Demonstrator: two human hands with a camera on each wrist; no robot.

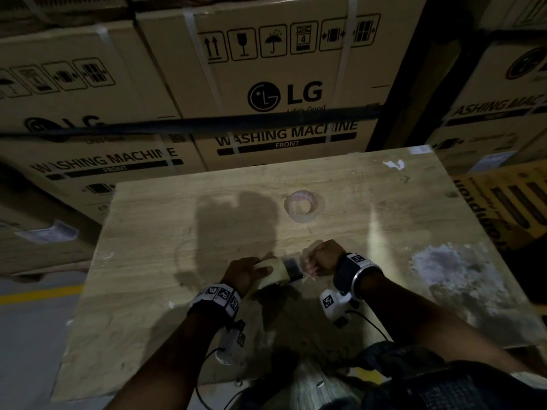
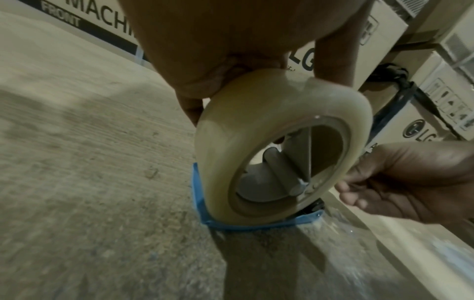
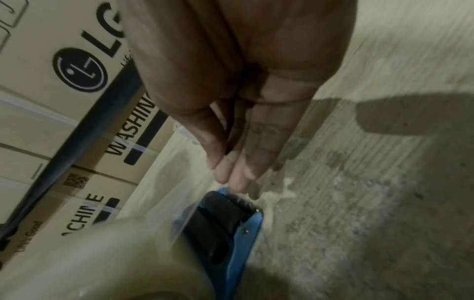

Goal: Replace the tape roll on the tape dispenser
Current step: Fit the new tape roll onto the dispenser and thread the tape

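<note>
Close to the near middle of a worn wooden table [image 1: 177, 232], two bare hands work on a blue tape dispenser [image 2: 259, 225] that stands on the tabletop. A full roll [image 2: 282, 113] of pale, clear tape sits upright on the dispenser's grey hub, its open side facing the left wrist camera. The left hand [image 1: 247, 272] grasps this roll from above, the thumb on one side and the fingers reaching down over the other.

The right hand [image 1: 321, 258] is just to the right of the dispenser, by its front end. From the head view its fingers look curled; from the right wrist view they point down, tips pressed together beside the black roller at the dispenser's front. A strip of clear tape stretches from the roll up toward these fingertips [image 3: 237, 176], which seem to pinch it, though the blur leaves this uncertain.

Farther back on the table, well apart from the hands, a second, thinner roll [image 1: 302, 206] lies flat. Behind the table, large cardboard boxes [image 1: 281, 93] printed "LG" and "WASHING MACHINE FRONT" are stacked. Both wrists wear bands with black-and-white markers.
</note>
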